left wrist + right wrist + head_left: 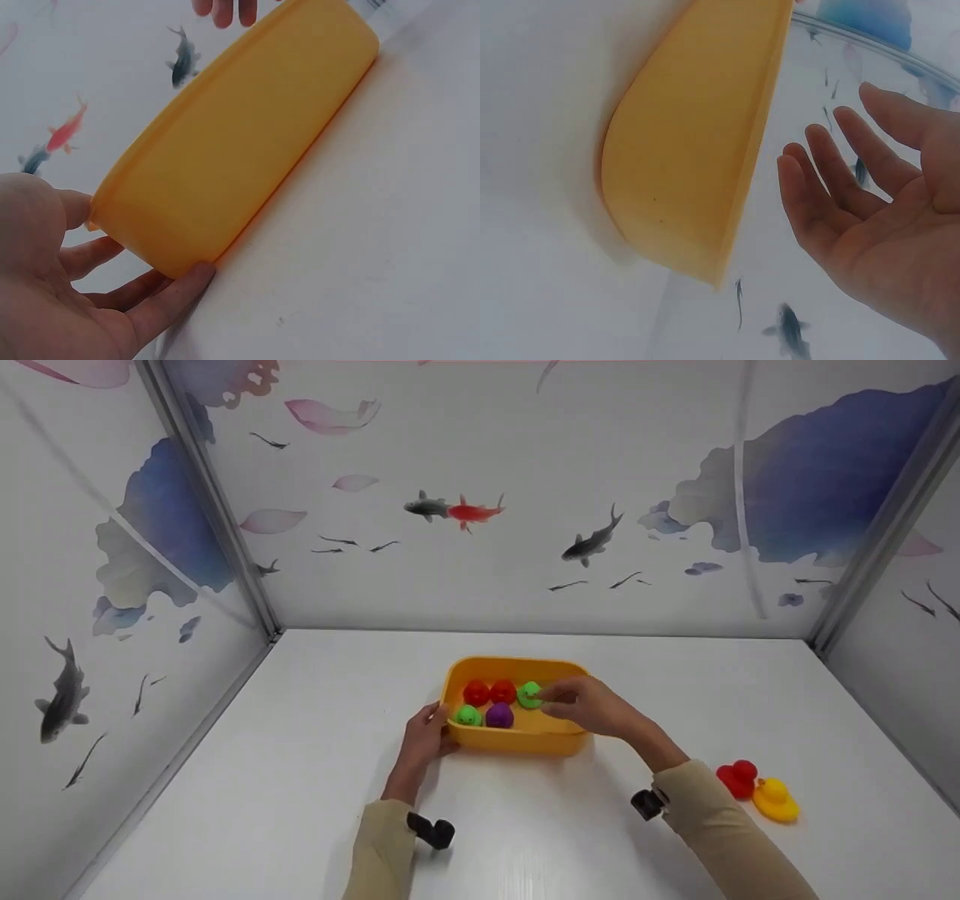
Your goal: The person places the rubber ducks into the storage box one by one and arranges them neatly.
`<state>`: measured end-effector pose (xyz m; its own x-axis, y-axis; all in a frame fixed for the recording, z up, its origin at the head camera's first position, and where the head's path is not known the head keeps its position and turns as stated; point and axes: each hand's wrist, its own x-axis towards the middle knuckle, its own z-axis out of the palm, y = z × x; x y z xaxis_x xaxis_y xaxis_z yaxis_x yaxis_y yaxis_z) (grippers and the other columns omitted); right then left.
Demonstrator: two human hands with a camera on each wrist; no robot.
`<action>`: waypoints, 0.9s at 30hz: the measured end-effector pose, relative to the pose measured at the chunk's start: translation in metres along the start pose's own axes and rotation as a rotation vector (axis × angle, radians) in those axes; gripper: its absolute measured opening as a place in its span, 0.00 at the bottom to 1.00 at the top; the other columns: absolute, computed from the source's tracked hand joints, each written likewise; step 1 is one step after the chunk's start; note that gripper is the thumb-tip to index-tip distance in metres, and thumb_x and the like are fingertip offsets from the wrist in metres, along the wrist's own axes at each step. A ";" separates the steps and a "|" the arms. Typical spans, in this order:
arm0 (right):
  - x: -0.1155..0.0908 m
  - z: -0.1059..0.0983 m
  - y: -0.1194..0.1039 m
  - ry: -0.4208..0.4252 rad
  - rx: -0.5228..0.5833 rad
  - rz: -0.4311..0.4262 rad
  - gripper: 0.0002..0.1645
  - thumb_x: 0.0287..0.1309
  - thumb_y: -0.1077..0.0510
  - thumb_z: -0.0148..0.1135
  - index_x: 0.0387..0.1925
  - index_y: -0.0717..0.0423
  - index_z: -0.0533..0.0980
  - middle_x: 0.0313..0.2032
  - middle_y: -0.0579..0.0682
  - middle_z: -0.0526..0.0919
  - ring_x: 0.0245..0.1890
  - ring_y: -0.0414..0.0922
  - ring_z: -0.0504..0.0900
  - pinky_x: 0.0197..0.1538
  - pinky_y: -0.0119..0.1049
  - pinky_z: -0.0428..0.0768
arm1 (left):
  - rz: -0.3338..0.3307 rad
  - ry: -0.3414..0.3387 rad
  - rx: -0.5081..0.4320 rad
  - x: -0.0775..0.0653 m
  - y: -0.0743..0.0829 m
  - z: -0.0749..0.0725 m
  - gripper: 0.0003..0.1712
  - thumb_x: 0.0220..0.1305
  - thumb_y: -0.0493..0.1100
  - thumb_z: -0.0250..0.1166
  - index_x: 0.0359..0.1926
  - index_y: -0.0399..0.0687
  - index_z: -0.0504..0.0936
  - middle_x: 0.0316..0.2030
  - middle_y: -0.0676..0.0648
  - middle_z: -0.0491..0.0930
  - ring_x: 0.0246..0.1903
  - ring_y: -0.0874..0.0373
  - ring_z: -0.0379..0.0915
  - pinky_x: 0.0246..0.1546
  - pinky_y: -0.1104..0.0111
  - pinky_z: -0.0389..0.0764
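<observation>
Right hand (592, 706): fingers loosely curved and spread, palm bare, above the right end of an orange tub (517, 744); appearing just beside a green toy (529, 694) in the head view, contact impossible to tell. Left hand (425, 733): gripping the tub's left end, thumb at the rim, fingers against wall and base. Tub: upright on the white table (540, 817). Further contents: two red toys (475, 692) at the back; second green toy (469, 716) and purple toy (499, 716) in front. Outside, near the right sleeve (712, 817): red duck (733, 782), yellow duck (777, 802), side by side.
</observation>
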<state>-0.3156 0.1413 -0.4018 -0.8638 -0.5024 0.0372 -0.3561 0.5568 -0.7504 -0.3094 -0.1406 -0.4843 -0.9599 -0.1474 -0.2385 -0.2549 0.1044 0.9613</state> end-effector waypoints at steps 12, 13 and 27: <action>-0.054 -0.038 0.027 0.128 -0.063 0.096 0.20 0.68 0.50 0.61 0.57 0.54 0.79 0.59 0.56 0.80 0.62 0.57 0.76 0.62 0.52 0.80 | -0.005 0.002 0.004 0.001 0.004 0.001 0.31 0.79 0.55 0.48 0.74 0.46 0.64 0.62 0.39 0.77 0.45 0.55 0.80 0.52 0.64 0.85; -0.059 -0.042 0.029 0.133 -0.070 0.107 0.21 0.69 0.49 0.61 0.58 0.53 0.79 0.60 0.57 0.79 0.63 0.58 0.76 0.62 0.53 0.80 | -0.005 0.003 0.005 0.000 0.003 0.001 0.31 0.79 0.55 0.48 0.74 0.47 0.64 0.62 0.39 0.77 0.44 0.55 0.80 0.52 0.64 0.85; -0.112 -0.087 0.066 0.227 -0.073 0.126 0.28 0.70 0.43 0.58 0.62 0.55 0.75 0.62 0.60 0.78 0.59 0.59 0.79 0.57 0.43 0.84 | -0.011 0.013 -0.012 -0.001 0.002 0.000 0.31 0.79 0.54 0.49 0.74 0.46 0.64 0.62 0.39 0.77 0.43 0.57 0.81 0.50 0.65 0.86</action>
<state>-0.2731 0.2923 -0.3981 -0.9579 -0.2695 0.0992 -0.2580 0.6561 -0.7092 -0.3085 -0.1401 -0.4824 -0.9556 -0.1607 -0.2470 -0.2635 0.0908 0.9604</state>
